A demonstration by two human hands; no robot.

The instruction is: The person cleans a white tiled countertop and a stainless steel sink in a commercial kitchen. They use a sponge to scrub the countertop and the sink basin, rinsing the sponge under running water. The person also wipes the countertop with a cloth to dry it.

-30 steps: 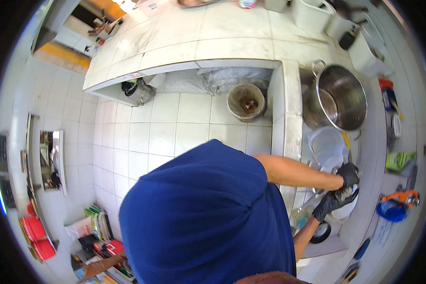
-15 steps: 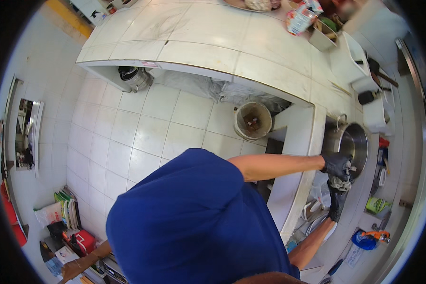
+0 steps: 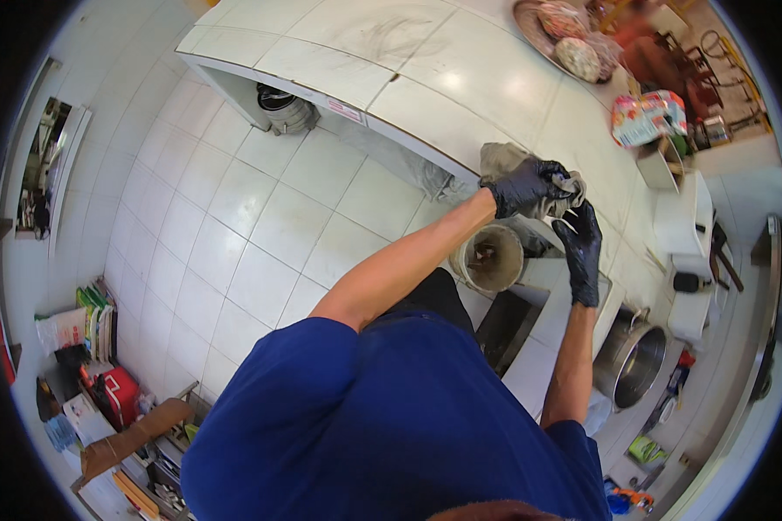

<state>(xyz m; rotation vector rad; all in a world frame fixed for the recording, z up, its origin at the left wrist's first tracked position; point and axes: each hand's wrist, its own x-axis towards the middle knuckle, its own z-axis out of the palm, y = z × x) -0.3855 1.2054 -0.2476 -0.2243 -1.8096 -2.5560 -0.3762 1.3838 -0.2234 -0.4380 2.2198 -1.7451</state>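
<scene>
Your 2 hands, both in black gloves, meet at the upper right of centre, above the white tiled counter point(image 3: 391, 69). Your left hand point(image 3: 523, 187) has its fingers closed around a grey cloth point(image 3: 506, 159); your right hand point(image 3: 580, 247) touches its lower edge, fingers loosely curled. The cloth is bunched up, so the wringing looks underway, not done. The bucket point(image 3: 491, 258) sits just below.

The person is wearing a deep blue short-sleeved shirt that is leaving both forearms bare. A glossy black disposable glove is covering the left hand point(image 3: 523, 186), and a matching one is covering the right hand point(image 3: 581, 252), each ending at the wrist.
</scene>
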